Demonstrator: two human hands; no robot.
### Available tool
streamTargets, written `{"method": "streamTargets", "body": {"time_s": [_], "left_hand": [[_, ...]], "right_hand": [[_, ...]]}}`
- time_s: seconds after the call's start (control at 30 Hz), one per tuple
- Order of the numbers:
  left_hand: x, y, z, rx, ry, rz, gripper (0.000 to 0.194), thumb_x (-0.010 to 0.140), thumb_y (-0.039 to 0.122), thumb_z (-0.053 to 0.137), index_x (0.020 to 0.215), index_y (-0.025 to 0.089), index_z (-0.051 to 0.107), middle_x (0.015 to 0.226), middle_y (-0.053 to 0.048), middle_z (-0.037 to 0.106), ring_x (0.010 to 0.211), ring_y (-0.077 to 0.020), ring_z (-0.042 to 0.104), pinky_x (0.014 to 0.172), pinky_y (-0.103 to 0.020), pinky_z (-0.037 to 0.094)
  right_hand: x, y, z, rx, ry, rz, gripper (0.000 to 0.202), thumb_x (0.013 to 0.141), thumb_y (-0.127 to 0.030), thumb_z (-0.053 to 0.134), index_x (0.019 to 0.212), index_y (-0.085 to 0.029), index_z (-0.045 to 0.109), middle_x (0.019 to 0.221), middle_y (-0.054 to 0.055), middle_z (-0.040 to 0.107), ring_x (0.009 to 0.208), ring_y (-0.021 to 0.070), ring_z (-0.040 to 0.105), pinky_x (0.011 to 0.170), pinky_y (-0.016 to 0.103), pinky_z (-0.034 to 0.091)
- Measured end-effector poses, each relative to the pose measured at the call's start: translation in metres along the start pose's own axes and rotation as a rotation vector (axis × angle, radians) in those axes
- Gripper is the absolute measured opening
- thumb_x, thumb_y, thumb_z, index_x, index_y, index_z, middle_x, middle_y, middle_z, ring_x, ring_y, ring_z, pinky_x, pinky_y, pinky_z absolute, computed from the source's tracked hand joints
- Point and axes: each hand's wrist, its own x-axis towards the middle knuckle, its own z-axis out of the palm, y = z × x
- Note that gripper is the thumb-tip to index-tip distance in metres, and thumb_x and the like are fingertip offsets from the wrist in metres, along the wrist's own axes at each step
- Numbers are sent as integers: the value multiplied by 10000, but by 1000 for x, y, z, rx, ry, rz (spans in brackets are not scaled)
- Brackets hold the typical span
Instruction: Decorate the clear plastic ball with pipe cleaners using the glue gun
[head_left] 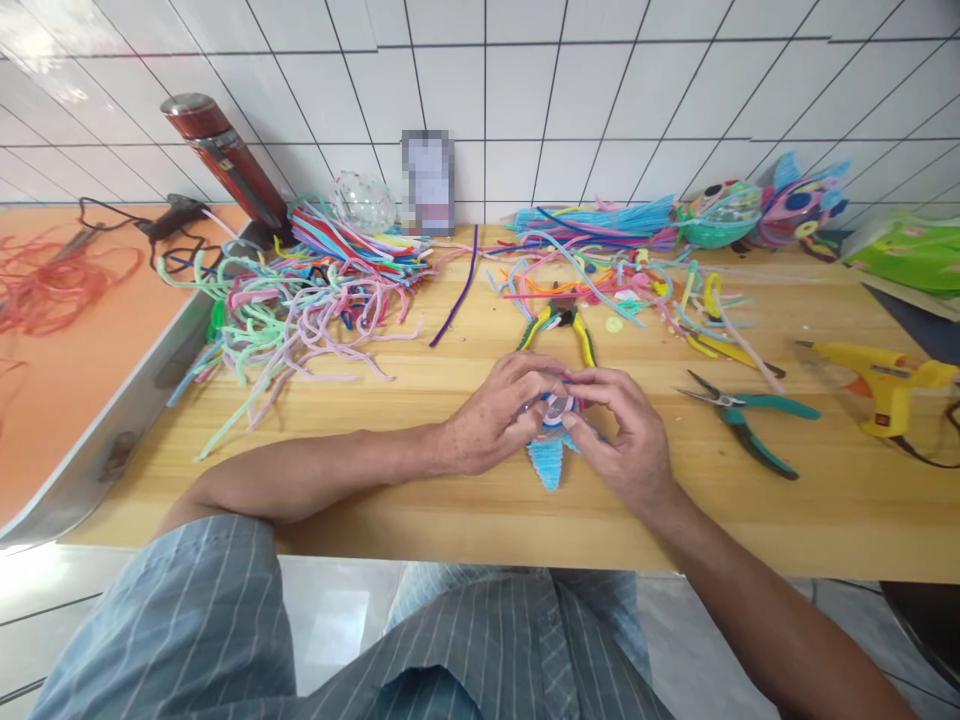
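Observation:
Near the front edge of the wooden table, both hands hold a small pipe-cleaner craft. Its light blue pointed fin or tail (546,464) sticks out below the fingers, and a white, blue and pink round part (557,408) shows between them. My left hand (499,412) grips it from the left with bent fingers. From the right, my right hand (619,430) closes on it, thumb and fingertips pressed to the round part. The fingers hide much of the craft. Just behind it lie yellow-and-black handled pliers (581,335).
Loose pipe cleaners (300,300) heap at left; more bundles (600,222) lie at the back beside finished fish-like crafts (720,212). Teal-handled pliers (757,415) and a yellow glue gun (877,380) are at right. A phone (429,185) leans on the wall near a brown flask (229,160).

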Motion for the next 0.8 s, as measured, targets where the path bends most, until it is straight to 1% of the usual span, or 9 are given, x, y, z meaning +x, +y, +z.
{"method": "streamTargets", "body": {"time_s": [0.1,0.2,0.3,0.47,0.63,0.8], "left_hand": [[0,3,-2,17,-13,3,238,1169,263,450,1316,262,638,1504,-171,715,1470,-291,653,1257,-544,519],[-1,4,-2,16,-1,23,243,1181,261,428,1303,252,638,1497,-180,713,1462,-290,654,1252,-542,525],[-2,3,0,21,21,30,255,1200,301,415,1318,248,634,1479,-184,717,1454,-289,656,1243,-546,535],[-3,1,3,37,23,-10,307,1221,356,366,1324,249,635,1478,-181,716,1477,-280,648,1261,-549,526],[-4,1,4,-6,53,22,242,1198,292,434,1350,248,617,1480,-185,710,1448,-287,657,1253,-541,525],[-3,1,6,15,73,32,220,1193,272,442,1339,248,605,1455,-180,718,1438,-285,663,1237,-539,544]], "right_hand": [[0,0,0,0,-5,-3,196,1018,-264,771,1207,-306,803,1256,100,824,1151,307,792,1003,515,663],[0,-1,0,-3,-10,-22,209,1022,-243,767,1220,-303,800,1253,97,822,1154,301,794,1004,505,665],[1,-1,1,10,2,-43,222,1029,-225,770,1235,-306,793,1249,94,813,1169,292,792,1020,495,665],[0,0,3,30,9,-50,225,1039,-219,765,1244,-306,788,1244,95,804,1173,281,787,1018,482,666],[0,0,2,24,7,-40,216,1043,-227,761,1246,-295,790,1245,104,805,1168,286,790,1005,484,673],[0,-1,2,18,5,-38,202,1049,-226,758,1240,-283,790,1248,102,804,1176,278,791,1022,472,670]]}}
